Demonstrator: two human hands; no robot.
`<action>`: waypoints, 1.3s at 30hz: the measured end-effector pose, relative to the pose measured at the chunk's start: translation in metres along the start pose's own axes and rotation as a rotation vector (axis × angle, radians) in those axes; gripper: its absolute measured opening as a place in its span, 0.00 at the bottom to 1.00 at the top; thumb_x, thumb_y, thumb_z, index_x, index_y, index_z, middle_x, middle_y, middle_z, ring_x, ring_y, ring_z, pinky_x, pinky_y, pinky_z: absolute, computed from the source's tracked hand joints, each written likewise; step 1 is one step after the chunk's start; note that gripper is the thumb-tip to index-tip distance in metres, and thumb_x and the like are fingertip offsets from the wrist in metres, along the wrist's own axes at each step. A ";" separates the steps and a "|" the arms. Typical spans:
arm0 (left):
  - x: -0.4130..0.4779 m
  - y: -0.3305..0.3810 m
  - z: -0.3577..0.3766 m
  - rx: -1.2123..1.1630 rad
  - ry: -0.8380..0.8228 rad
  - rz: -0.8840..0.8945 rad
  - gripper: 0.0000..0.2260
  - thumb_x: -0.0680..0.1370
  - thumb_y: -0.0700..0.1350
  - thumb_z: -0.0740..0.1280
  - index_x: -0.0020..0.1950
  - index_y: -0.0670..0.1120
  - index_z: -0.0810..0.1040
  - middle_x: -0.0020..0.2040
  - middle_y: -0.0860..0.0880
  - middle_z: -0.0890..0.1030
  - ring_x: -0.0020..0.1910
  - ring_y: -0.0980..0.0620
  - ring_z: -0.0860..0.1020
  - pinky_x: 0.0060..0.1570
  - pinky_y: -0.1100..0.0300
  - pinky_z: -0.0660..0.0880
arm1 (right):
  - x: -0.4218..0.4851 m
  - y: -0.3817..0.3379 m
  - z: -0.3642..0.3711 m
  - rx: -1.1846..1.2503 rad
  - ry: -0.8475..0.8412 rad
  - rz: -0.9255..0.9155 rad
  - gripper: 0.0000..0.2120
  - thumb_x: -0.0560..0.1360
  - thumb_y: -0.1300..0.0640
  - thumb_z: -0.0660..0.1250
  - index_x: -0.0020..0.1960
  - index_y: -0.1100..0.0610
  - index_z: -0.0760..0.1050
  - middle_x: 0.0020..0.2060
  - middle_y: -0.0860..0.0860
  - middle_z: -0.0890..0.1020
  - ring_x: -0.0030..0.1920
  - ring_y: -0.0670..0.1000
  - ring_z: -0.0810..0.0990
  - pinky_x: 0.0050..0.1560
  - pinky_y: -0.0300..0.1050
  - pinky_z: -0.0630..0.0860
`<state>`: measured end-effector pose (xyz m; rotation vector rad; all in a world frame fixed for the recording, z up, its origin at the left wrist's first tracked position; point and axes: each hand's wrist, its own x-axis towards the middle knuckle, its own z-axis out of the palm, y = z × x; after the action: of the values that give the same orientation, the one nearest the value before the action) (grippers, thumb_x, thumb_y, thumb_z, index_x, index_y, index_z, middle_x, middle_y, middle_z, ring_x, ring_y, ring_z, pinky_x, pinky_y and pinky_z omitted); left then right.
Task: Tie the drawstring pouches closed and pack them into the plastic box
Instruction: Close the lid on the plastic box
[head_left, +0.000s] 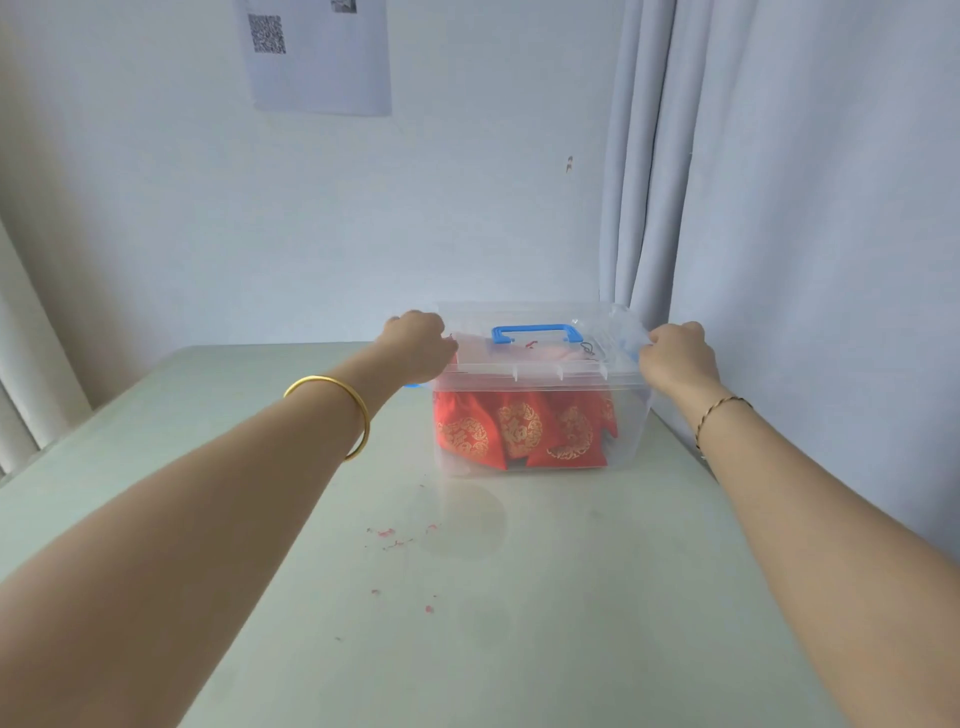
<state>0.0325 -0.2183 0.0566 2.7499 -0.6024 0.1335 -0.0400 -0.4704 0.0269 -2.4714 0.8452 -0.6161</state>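
A clear plastic box (631, 441) stands at the far right of the table, near the curtain. Several red drawstring pouches (519, 434) with gold round patterns lie packed inside it, seen through the front wall. A clear lid (540, 358) with a blue handle (536, 332) sits on top of the box. My left hand (418, 345) grips the lid's left end and my right hand (675, 358) grips its right end. Both arms are stretched out over the table.
The pale green table (467, 623) carries small red specks (387, 532) near its middle. A wall with a printed sheet (317, 57) stands behind, and grey curtains (779, 208) hang close at the right. A blue latch (413, 385) peeks out under my left wrist.
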 end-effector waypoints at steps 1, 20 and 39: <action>0.002 -0.002 0.003 -0.007 -0.024 -0.017 0.18 0.81 0.45 0.53 0.67 0.39 0.69 0.66 0.40 0.71 0.61 0.40 0.72 0.56 0.55 0.68 | 0.003 0.000 0.001 -0.005 -0.022 0.006 0.06 0.75 0.62 0.53 0.40 0.61 0.65 0.54 0.57 0.64 0.48 0.60 0.69 0.49 0.50 0.70; 0.022 -0.011 0.018 -0.350 0.114 -0.244 0.21 0.79 0.46 0.58 0.72 0.45 0.62 0.67 0.42 0.69 0.63 0.39 0.70 0.58 0.50 0.72 | -0.006 0.021 -0.003 0.704 -0.195 0.325 0.30 0.75 0.53 0.62 0.74 0.54 0.55 0.68 0.53 0.65 0.64 0.57 0.68 0.62 0.54 0.69; 0.020 -0.011 0.020 -0.592 0.215 -0.348 0.15 0.77 0.44 0.63 0.63 0.46 0.67 0.49 0.46 0.69 0.47 0.44 0.70 0.43 0.54 0.70 | -0.008 0.005 0.003 0.798 0.071 0.177 0.32 0.74 0.68 0.60 0.75 0.57 0.55 0.59 0.55 0.77 0.54 0.53 0.75 0.49 0.39 0.69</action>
<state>0.0551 -0.2234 0.0381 2.1810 -0.0738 0.1392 -0.0468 -0.4679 0.0197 -1.6478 0.6579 -0.7890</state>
